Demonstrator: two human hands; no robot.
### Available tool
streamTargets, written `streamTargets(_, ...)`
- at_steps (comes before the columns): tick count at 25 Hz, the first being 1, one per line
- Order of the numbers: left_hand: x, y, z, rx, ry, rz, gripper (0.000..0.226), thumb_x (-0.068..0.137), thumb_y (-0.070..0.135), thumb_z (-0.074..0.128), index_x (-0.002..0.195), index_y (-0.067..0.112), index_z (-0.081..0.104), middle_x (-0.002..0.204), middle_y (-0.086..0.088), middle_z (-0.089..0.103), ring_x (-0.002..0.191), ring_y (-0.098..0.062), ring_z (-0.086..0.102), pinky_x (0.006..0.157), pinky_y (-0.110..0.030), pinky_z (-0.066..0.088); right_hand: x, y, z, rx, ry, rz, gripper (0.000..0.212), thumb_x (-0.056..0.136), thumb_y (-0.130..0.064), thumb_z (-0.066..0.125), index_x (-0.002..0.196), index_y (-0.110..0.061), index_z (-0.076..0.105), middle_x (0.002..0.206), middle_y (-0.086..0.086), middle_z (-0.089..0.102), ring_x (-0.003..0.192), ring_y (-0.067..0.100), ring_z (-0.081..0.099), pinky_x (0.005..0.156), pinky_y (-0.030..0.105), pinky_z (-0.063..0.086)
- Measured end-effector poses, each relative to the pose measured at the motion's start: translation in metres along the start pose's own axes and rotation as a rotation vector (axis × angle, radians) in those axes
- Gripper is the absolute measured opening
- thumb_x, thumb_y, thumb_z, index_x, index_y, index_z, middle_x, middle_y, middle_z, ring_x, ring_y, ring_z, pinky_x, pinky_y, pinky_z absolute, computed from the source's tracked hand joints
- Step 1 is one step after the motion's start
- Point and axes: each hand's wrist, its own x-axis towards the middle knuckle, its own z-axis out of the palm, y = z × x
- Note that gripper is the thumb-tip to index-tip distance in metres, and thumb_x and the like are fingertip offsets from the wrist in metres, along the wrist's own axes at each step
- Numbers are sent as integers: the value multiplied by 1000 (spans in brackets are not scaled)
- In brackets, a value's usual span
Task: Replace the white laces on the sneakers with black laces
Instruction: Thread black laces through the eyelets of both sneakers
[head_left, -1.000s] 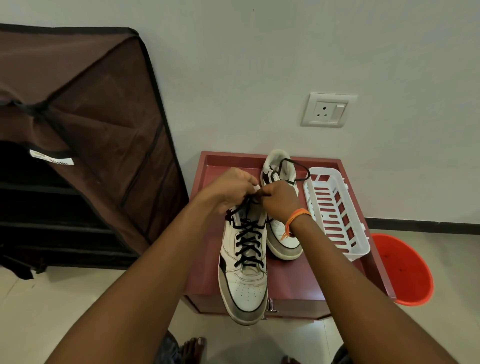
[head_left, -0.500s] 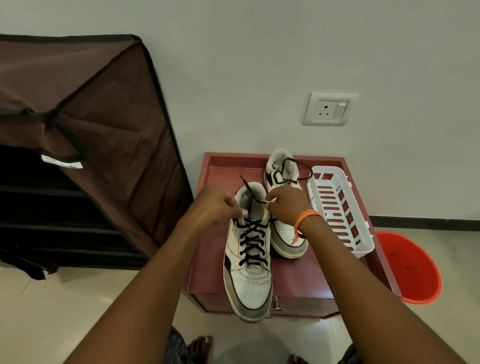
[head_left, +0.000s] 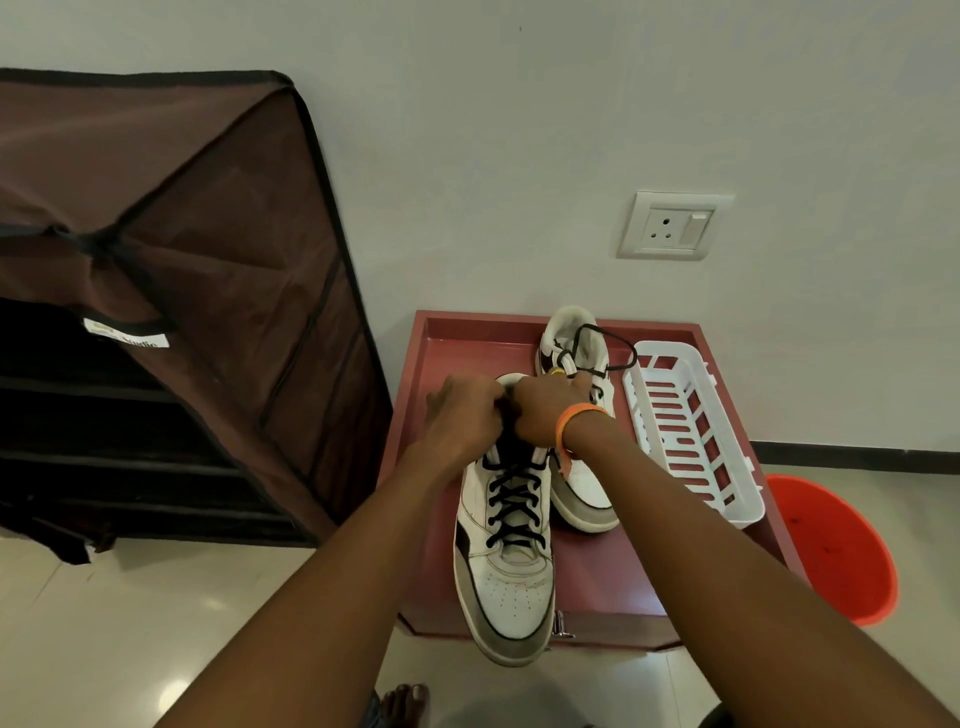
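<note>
- Working at the top of the near sneaker (head_left: 506, 551), both hands meet over its collar, where the black lace (head_left: 514, 501) ends.
- The left hand (head_left: 462, 415) has its fingers curled inward at the upper eyelets; it appears to pinch a lace end, though the lace itself is hidden under the knuckles.
- The right hand (head_left: 545, 413), with an orange wristband (head_left: 574, 423), is likewise curled and pressed against the left, seemingly gripping the other lace end.
- The near sneaker lies on a red cabinet top (head_left: 441, 467), its toe hanging over the front edge, and black lace crosses all the visible eyelets.
- The far sneaker (head_left: 579, 415) sits just beside it, toward the wall, already threaded in black, with a loose loop (head_left: 608, 351) lying over its opening.
- No white laces are visible anywhere.
- A white plastic basket (head_left: 691, 441) rests on the cabinet's right side; an orange bucket (head_left: 831, 545) stands on the floor beyond it.
- Judged from this, the task is close to done: the step in hand looks like tightening or knotting the lace ends.
- The next move likely calls for drawing both ends evenly, keeping tension while forming the knot, and steadying the overhanging shoe so it does not tip off.
</note>
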Motion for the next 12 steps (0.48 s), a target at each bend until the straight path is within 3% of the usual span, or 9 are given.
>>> streamTargets(2,1,5,-4,-191,79,-84,26,94,8,54,103,20,75,88,-4,72,80,-24,67,73,-36,56,3,17,-10,278,227,49,18,86,-27,58,69,-24,62,66,-9,56,87,24,61,94,47,43)
streamTargets(4,4,9,-8,-390,198,-164,21,94,9,58,100,19,75,93,0,73,84,-17,68,75,-31,56,9,49,-22,395,507,161,11,82,-21,60,76,-21,69,77,-6,66,86,25,62,84,43,51)
streamTargets(5,3,12,-11,-426,233,-221,17,93,11,59,96,17,75,93,-1,73,84,-18,68,75,-33,58,12,65,-27,325,527,197,13,82,-20,61,89,-22,71,92,-1,68,93,27,62,84,43,52)
streamTargets(7,-4,9,-14,-409,164,-312,15,91,25,66,90,10,71,89,-8,71,82,-25,69,72,-41,59,16,82,-27,156,269,138,26,81,-19,59,107,-17,64,110,7,62,103,33,59,86,44,52)
streamTargets(9,-16,2,-8,-350,-42,-329,59,75,62,74,104,12,64,99,-6,70,86,-20,67,69,-37,57,14,83,-13,48,93,81,12,82,-14,55,94,-14,56,106,10,60,102,36,58,83,43,52)
streamTargets(10,-25,2,1,-295,-145,-328,91,59,79,74,123,17,56,119,-7,65,101,-18,65,78,-38,57,12,82,-4,3,106,76,6,83,-11,53,88,-15,53,103,11,61,100,37,58,80,40,50)
streamTargets(12,-51,13,21,-246,-239,-362,141,43,77,83,153,20,14,153,-20,32,135,-31,43,102,-48,48,6,81,5,-27,169,59,9,85,-6,50,87,-12,56,99,14,64,97,38,59,74,35,44)
